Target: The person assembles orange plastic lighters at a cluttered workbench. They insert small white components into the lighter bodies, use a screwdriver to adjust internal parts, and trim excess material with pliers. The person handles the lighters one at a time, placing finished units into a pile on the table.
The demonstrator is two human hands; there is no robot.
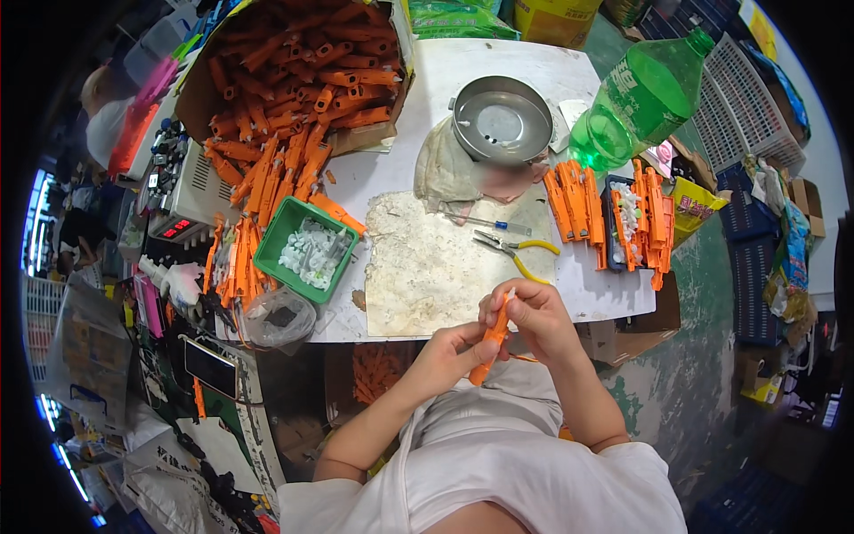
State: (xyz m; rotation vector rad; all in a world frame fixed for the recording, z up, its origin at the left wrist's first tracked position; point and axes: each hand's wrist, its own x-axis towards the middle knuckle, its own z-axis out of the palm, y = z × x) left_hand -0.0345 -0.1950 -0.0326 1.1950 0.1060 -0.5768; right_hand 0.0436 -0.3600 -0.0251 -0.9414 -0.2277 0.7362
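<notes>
while both hands pinch one orange plastic part (490, 345), left hand (442, 358) gripping low, right hand (534, 316) fingers closed at its top, fitting looks underway. next likely calls for a steady press.

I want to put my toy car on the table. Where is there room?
On the worn mat, between the green tray and the yellow-handled pliers. Also the bare white tabletop behind the metal bowl. The left side, with its orange parts, is crowded.

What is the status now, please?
Left hand and right hand: both grip one long orange plastic part. White piece at its top. Yellow-handled pliers lie on table, apart.
</notes>
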